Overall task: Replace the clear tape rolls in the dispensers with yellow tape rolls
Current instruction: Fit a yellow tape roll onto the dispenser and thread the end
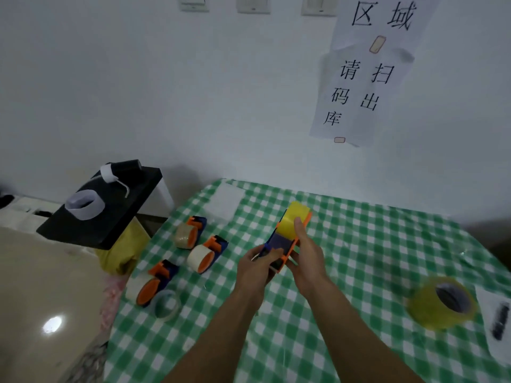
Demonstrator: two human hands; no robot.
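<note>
Gripping dispenser: left hand, right hand

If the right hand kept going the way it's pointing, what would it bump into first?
The yellow tape roll in the dispenser: the right hand has its thumb resting on it. Past that, probably only checked tablecloth up to the wall.

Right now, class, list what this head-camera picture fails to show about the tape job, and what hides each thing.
1. Head view: the near end of the held dispenser, covered by the left hand and right hand.
2. Head view: the dark object on the paper, too blurred to name, close to the right edge.
3. Head view: whether tape from the yellow roll is threaded, hidden by the hands.
</note>
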